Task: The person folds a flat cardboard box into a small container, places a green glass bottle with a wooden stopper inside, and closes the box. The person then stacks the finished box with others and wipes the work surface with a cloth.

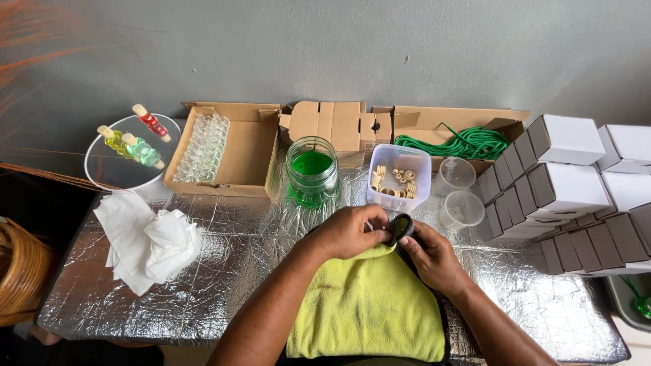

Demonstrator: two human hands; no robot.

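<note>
Wicker shows at the far left edge, the side of a basket (20, 271) standing beside the bench (102, 298), whose top is covered in crinkled silver foil. On the bench's left end lies a heap of crumpled white tissue (146, 244). Behind it a clear round dish (102, 173) holds three small corked bottles (135, 141), one red, one yellow, one pale green. Next comes an open cardboard box (247, 159) with rows of empty little glass bottles (202, 146) along its left wall. A glass jar (312, 173) of green liquid stands just right of it, in front of flat folded cardboard pieces (339, 125). Beside the jar a clear plastic tub (400, 177) holds pale wooden rings and caps.

At the near edge a yellow-green cloth (366, 305) is spread. The left hand (349, 232) pinches the cloth's top edge together with a small black piece (401, 227); its grip is closed on both. The right hand (434, 257) meets it from the other side, fingers closed on the same black piece, above the cloth's far edge.

Further right stand two clear measuring cups (458, 193), a coil of green cord (468, 142) in a second cardboard box, and stacked white cartons (569, 183).
</note>
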